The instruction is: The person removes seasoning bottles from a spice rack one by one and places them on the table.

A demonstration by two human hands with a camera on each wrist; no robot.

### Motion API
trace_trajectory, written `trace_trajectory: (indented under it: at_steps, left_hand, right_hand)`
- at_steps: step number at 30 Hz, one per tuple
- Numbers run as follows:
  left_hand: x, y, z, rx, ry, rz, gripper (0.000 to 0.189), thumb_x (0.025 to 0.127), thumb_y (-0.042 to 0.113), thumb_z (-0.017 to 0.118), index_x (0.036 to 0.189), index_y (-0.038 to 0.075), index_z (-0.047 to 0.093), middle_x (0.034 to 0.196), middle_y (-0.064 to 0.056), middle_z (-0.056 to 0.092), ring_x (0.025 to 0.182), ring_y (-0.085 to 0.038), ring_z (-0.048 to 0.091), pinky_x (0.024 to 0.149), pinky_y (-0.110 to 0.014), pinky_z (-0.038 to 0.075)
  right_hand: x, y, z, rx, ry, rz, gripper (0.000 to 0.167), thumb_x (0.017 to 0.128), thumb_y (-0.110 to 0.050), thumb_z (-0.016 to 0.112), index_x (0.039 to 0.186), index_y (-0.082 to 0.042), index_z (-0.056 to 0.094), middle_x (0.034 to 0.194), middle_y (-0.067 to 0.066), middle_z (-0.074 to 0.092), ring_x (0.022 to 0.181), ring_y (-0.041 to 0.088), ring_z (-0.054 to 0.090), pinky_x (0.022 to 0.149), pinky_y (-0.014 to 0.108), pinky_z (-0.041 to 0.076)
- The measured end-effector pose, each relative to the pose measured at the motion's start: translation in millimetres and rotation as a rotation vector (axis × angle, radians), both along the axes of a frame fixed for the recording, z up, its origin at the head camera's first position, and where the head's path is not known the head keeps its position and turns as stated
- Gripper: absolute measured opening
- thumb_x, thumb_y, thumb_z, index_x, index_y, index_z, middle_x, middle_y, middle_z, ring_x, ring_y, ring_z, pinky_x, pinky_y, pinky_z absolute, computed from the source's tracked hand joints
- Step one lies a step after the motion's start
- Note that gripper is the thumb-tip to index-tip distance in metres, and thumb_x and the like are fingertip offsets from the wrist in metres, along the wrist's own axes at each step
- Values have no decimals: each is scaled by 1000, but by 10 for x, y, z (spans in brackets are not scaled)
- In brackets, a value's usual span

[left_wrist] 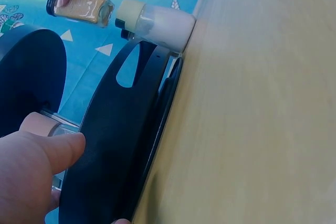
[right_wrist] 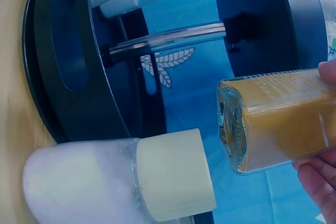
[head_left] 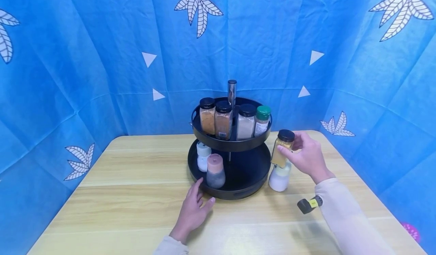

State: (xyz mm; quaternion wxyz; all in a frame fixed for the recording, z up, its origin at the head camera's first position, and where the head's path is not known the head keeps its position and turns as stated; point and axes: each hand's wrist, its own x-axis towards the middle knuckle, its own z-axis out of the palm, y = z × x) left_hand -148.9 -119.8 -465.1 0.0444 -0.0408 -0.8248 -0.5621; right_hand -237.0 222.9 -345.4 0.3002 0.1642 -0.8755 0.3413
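Head view, and the right hand has a yellow-filled jar pinched between thumb and fingers, up in the air just right of the two-tier rack! Below that jar, a cream-capped bottle crowds the rack's right side. At the rack's front left, the left hand, fingers loosely spread by the lower rim; firm contact, can't tell. A pink-capped bottle and a white-capped bottle occupy the rack's lower tier, four jars its upper.
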Motion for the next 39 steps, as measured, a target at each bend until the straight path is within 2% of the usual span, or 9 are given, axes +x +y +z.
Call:
trace_trajectory:
  at_steps: [13,17,24,29,35,39]
  left_hand:
    - [-10,0,-6,-4,0,5,77,89,21,70,152,8,27,154,-25,21,128,-46,42,101,-45,42]
    - [-10,1,-11,-2,1,4,77,89,21,71,151,8,27,154,-25,21,128,-46,43,101,-45,43]
    - [-13,1,-8,0,-5,0,77,90,21,70,152,8,27,154,-25,21,129,-46,42,102,-45,42]
    - [-8,2,3,0,-9,-1,77,90,21,70,152,8,27,154,-25,21,129,-46,42,102,-45,42]
    - [-5,2,5,1,-10,3,77,89,21,70,152,8,27,155,-26,20,128,-46,42,102,-46,42]
    - [-11,2,-4,3,-3,2,77,90,21,70,152,8,27,154,-25,21,128,-46,42,102,-45,42]
  right_hand:
    - [53,104,5,-23,-39,-40,43,81,-26,79,105,2,57,87,14,65,78,30,64,69,38,49]
    - [65,153,-2,-24,-25,-58,43,80,-26,79,103,2,57,87,15,65,78,30,64,69,37,49]
    - [73,237,-1,-35,1,-78,45,79,-25,80,108,2,58,91,14,64,78,29,63,69,26,47]
    - [89,289,-8,-31,0,-98,47,80,-26,80,111,1,58,92,14,66,79,29,64,70,26,47]
    - [89,352,-48,-32,13,-108,44,78,-25,81,108,-1,59,91,14,67,78,23,63,69,20,46]
    - [98,379,-74,-35,18,-120,42,77,-23,82,105,-1,58,90,14,67,77,22,62,69,24,48]
